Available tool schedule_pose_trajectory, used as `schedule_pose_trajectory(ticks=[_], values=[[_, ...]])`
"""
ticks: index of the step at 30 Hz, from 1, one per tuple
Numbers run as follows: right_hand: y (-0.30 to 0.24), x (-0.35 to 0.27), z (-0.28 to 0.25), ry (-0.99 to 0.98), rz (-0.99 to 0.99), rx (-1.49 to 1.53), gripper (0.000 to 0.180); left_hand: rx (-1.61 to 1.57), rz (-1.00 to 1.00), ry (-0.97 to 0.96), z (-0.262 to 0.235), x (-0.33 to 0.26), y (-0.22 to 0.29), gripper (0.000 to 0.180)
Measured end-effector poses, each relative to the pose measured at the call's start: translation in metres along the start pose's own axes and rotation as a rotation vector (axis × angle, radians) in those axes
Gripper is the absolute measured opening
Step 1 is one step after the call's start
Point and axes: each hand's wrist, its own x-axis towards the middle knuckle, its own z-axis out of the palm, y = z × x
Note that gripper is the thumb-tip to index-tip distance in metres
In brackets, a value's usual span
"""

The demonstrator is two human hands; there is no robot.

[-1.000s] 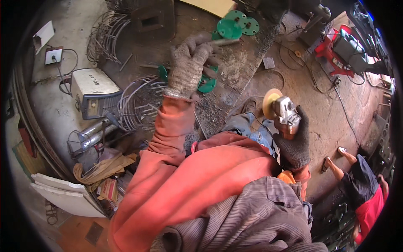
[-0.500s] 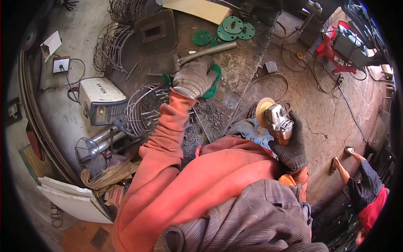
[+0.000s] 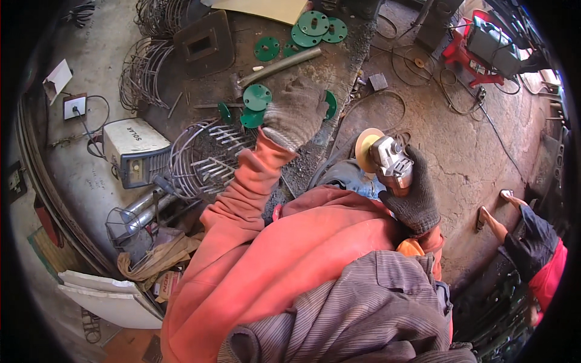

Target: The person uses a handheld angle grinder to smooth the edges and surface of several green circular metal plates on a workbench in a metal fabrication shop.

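Observation:
My left hand, in a greyish knit glove, is closed at the edge of a green round metal plate; the plate shows on its thumb side, and most fingers are hidden. Beside that hand, to its left, lie a green plate with bolt holes and others partly overlapping it. In my right hand, in a dark knit glove, is an angle grinder with a tan disc. It is held by its body above my knee, apart from the plates.
Beyond the left hand lie a metal pipe and more green plates. Wire rings, a white-topped machine and a dark steel plate are left. Rightward are a red-framed machine, cables and another person.
My left hand has moved right with a green plate, uncovering other plates to its left. The grinder stays in my right hand. The view has shifted slightly.

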Motion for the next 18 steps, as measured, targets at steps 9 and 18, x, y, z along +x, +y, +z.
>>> schedule_pose_trajectory(ticks=[9, 18], values=[[0.010, -0.005, 0.003, 0.002, -0.011, -0.009, 0.097, 0.003, -0.045, -0.088, -0.012, -0.002, 0.012, 0.025], [0.014, -0.003, 0.007, -0.021, -0.019, -0.060, 0.098, -0.889, -0.398, -0.284, 0.004, -0.001, -0.006, 0.031]])
